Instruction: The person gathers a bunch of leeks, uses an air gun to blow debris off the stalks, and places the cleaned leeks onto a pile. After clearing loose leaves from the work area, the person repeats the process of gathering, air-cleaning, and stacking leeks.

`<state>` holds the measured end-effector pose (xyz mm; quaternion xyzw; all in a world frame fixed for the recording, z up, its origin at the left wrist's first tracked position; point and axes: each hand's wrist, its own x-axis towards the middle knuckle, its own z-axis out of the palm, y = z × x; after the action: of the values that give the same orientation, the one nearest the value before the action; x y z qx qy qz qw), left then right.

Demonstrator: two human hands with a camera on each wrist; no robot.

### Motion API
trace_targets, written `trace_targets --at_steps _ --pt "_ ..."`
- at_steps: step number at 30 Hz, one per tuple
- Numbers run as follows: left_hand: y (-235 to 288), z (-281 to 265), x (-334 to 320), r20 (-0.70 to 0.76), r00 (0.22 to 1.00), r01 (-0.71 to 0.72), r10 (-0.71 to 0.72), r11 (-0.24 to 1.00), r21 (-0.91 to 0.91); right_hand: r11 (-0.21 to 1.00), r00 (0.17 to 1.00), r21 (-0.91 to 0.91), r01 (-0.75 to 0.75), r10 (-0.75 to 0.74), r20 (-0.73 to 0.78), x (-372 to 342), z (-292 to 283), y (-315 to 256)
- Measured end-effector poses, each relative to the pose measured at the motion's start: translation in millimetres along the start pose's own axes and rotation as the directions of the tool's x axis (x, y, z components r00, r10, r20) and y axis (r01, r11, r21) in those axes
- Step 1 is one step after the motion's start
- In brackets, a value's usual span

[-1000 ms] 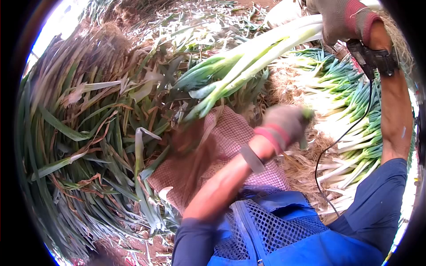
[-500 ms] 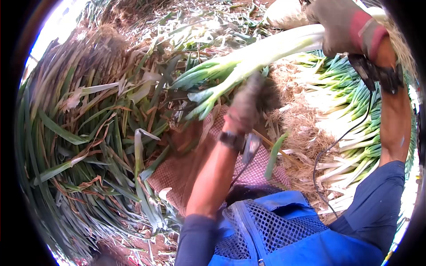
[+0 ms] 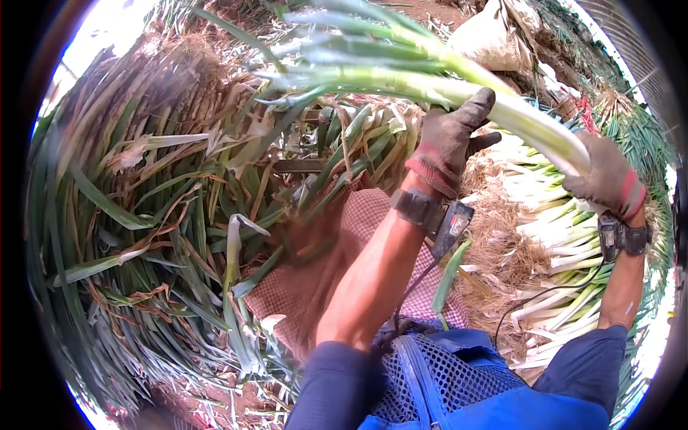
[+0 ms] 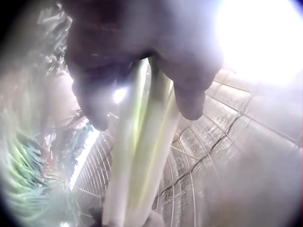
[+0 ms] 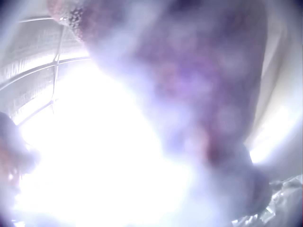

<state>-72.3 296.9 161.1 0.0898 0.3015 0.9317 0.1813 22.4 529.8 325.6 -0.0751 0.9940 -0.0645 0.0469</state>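
Several long green onions (image 3: 530, 120), white at the base and green at the leaves, are held up across my front. My gloved right hand (image 3: 605, 172) grips them at the white base end. Partway along the stalks, my gloved left hand (image 3: 448, 140) holds them, its thumb lying across their near side. In the left wrist view the stalks (image 4: 144, 161) pass between the dark fingers and thumb of the left hand (image 4: 147, 42). Glare and blur fill the right wrist view, where the right hand (image 5: 203, 94) hides what it grips.
Green onions with roots (image 3: 555, 240) lie in rows at the right. A large heap of untrimmed stalks (image 3: 136, 251) rises on the left. A checked cloth (image 3: 373, 222) covers my lap, with a loose green leaf (image 3: 451, 276) beside it. A pale sack (image 3: 494, 36) sits behind.
My left hand has swung up from over the lap and taken hold of the green onions. The right hand has come down with their base end, while the leaf ends have risen.
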Motion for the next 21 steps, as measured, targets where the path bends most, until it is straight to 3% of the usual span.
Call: trace_targets --at_steps 3,5,6,7,11,13,15,17,18,19,21 --pt "-10.3 -7.4 -10.4 -0.035 0.995 0.097 -0.096 0.995 0.004 0.999 0.998 0.019 -0.034 0.033 0.057 -4.4 11.1 -2.3" --pt "-20.4 -12.2 -18.5 -0.106 0.985 0.137 -0.132 0.990 0.041 0.987 0.969 0.053 -0.154 0.140 0.205 -3.9 18.6 -4.3" --pt "-25.2 -17.2 -19.4 -0.114 0.985 0.137 -0.128 0.988 0.069 0.991 0.978 0.091 -0.095 0.076 0.194 -4.4 32.4 8.0" --pt "-27.4 -21.0 -21.2 -0.122 0.985 0.136 -0.124 0.986 0.096 0.981 0.956 0.109 -0.159 0.125 0.266 -3.3 40.9 8.3" --pt "-25.6 -29.8 -29.1 -0.153 0.983 0.129 -0.101 0.974 0.185 0.873 0.935 0.431 -0.229 0.075 0.346 -17.7 94.7 15.9" --pt "-30.9 -37.6 -28.5 -0.174 0.985 0.050 -0.017 0.980 0.190 0.727 0.895 0.598 -0.338 0.050 0.444 -26.4 112.8 6.9" --pt "-38.7 -47.2 -30.4 -0.191 0.981 0.079 -0.038 0.974 0.212 0.400 0.827 0.740 -0.540 0.087 0.556 -39.7 135.0 -9.6" --pt "-57.6 -62.6 -37.4 -0.218 0.976 0.057 0.004 0.960 0.273 0.395 0.798 0.730 -0.558 0.012 0.603 -50.8 154.4 -12.8" --pt "-72.1 -75.6 -41.9 -0.191 0.981 0.037 0.025 0.949 0.313 0.269 0.778 0.751 -0.603 -0.012 0.629 -58.5 156.0 -23.7" --pt "-77.8 -78.8 -49.7 -0.164 0.985 0.018 0.043 0.936 0.352 0.402 0.801 0.734 -0.547 -0.006 0.599 -64.6 163.6 -25.9" --pt "-81.8 -84.5 -68.3 -0.250 0.953 0.253 -0.171 0.903 0.347 0.234 0.777 0.768 -0.595 -0.074 0.625 -79.3 179.0 -27.4"
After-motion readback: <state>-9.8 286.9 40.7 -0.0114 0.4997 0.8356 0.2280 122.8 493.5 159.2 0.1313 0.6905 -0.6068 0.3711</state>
